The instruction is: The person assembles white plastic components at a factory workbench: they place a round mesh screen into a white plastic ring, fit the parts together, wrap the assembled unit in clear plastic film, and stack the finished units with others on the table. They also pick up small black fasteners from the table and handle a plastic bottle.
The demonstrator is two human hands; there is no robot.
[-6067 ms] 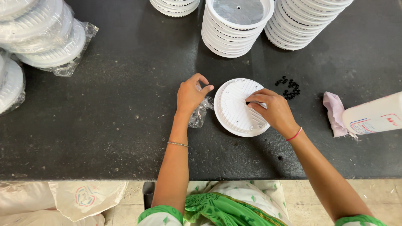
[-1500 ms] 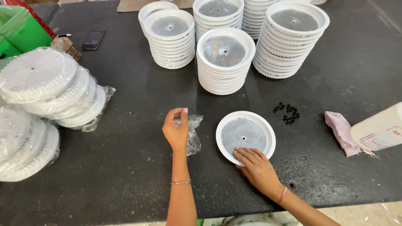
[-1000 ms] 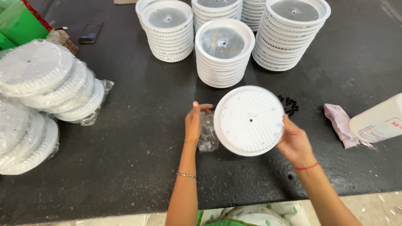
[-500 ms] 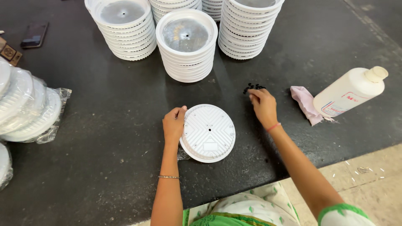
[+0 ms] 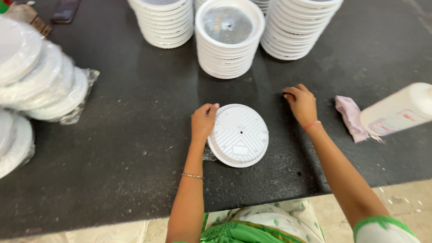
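Observation:
A round white plastic disc (image 5: 239,135) with a ribbed back and a small centre hole lies flat on the black table (image 5: 130,135). My left hand (image 5: 203,122) rests on its left rim, fingers curled over the edge. A bit of clear plastic wrap (image 5: 209,155) pokes out under the disc by that hand. To the right of the disc my right hand (image 5: 301,103) lies palm down on the table, fingertips pressed on small black pieces that it mostly hides.
Three stacks of white round housings (image 5: 229,38) stand at the back. Wrapped bundles of white discs (image 5: 40,81) lie at the left. A pink cloth (image 5: 351,118) and a white bottle (image 5: 398,114) lie on the right. A dark phone (image 5: 65,10) is at the far left.
The disc was turned over from its open side to its ribbed back and laid flat. My right hand let go of it and moved right onto the small black pieces.

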